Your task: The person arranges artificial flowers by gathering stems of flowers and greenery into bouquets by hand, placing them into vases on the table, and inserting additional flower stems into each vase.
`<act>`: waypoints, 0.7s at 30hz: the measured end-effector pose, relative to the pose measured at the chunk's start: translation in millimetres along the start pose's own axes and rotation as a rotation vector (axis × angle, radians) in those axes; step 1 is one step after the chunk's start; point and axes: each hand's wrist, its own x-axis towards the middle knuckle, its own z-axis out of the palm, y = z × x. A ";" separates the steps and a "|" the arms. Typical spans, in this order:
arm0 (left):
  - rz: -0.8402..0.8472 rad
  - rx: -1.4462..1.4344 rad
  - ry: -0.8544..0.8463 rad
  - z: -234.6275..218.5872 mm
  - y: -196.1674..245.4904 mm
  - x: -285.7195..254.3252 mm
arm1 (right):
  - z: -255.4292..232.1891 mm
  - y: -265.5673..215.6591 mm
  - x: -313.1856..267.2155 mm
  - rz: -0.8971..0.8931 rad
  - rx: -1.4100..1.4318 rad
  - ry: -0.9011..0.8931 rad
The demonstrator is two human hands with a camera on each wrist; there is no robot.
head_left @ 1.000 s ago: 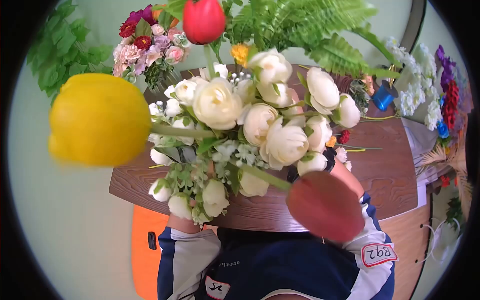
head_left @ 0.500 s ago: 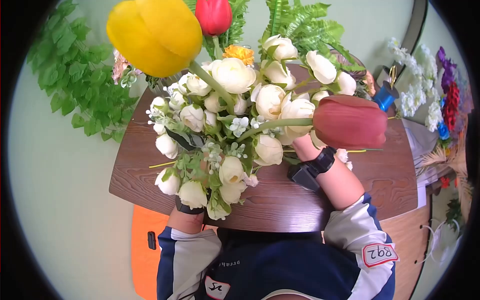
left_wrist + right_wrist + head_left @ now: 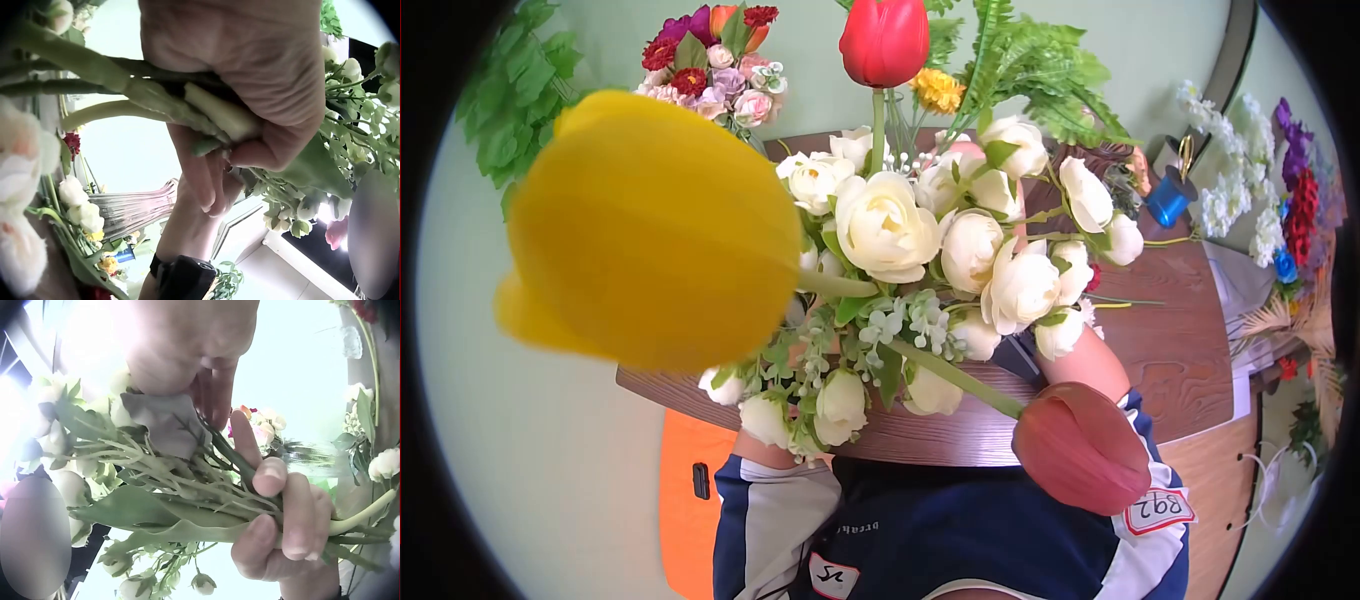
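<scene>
Bouquet of cream-white, round, many-petalled artificial flowers (image 3: pixel 887 230) is filling the middle of the head view, above the brown wood-grain table (image 3: pixel 1150 370). From it, a large yellow tulip (image 3: pixel 660 240) is leaning out left, a bright red tulip (image 3: pixel 885 40) is standing at its top and a dusky-red tulip (image 3: pixel 1085 450) is slanting out at its lower right. Beyond the bouquet, green fern fronds (image 3: pixel 1040 80) are spreading, with a blue spool (image 3: pixel 1170 200) lying to its right. The blooms are covering most of both hands here, so this view is not showing their grip.

The left wrist view is showing what the head view hides: the left hand (image 3: pixel 250 75) is curling closely round the bouquet's thick green stems (image 3: pixel 144 100), their ends poking out beside the palm. Below the stems, the other forearm is reaching up, wearing a black wrist device (image 3: pixel 187 275).

The right wrist view is giving the opposite side: the left hand's thumb and fingers are closing round the bundle, below a grey-green leaf (image 3: pixel 172 422). The right hand (image 3: pixel 194 350) is hanging just above that leaf, fingers pointing down, partly hidden; whether it is pinching a stem cannot be told.
</scene>
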 end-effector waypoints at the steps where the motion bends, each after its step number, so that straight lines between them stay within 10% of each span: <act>1: -0.007 -0.006 0.017 0.0 -1.1 -2.5 | 1.1 0.1 2.6 -0.008 -0.010 0.000; 2: -0.014 -0.012 0.034 -0.2 -2.2 -4.8 | 4.7 1.4 15.2 -0.017 -0.020 0.000; 3: -0.020 -0.017 0.050 -0.3 -3.4 -7.3 | 13.7 -41.0 -136.9 -0.027 -0.030 0.000; 4: -0.027 -0.023 0.067 0.1 -4.2 -10.6 | -27.6 -13.2 -138.7 -0.036 -0.040 0.000; 21: -0.133 -0.114 0.365 -66.0 -32.8 23.9 | 11.1 -4.3 -2.1 -0.182 -0.217 -0.019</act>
